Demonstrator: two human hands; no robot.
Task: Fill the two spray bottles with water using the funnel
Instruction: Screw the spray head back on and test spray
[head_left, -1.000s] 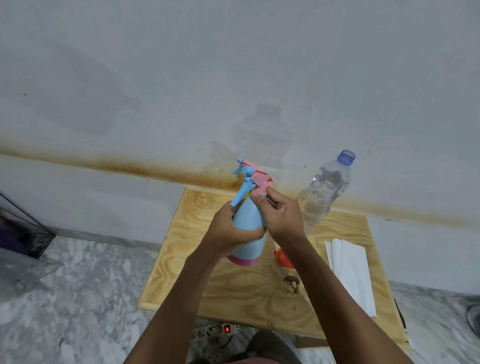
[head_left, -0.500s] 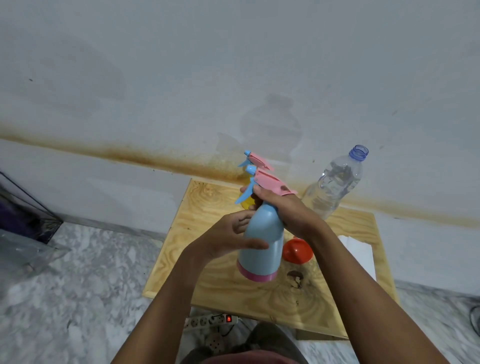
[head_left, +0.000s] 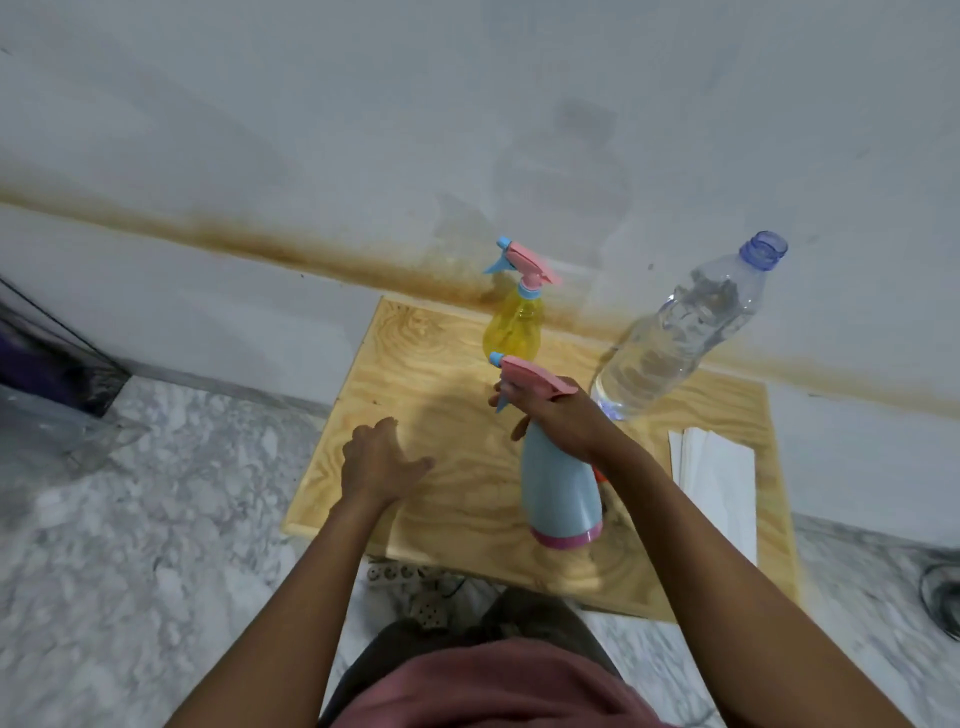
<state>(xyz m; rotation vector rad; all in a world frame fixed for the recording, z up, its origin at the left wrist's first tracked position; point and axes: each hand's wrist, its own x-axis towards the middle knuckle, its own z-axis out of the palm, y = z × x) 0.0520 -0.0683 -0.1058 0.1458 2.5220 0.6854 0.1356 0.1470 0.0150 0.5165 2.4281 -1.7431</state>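
Wooden board (head_left: 415, 364), right hand (head_left: 563, 421) gripping blue bottle (head_left: 561, 493) (neck)

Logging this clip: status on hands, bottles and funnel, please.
Right hand gripping blue spray bottle at neck, sprayer on. Left hand open, empty. Yellow spray bottle capped at rear. Funnel mostly hidden behind blue bottle.

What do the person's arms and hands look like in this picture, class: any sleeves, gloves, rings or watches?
Both forearms are bare up to the frame's lower edge: no sleeves show. The left hand and right hand wear no gloves, and no rings, watch or bracelet can be seen.
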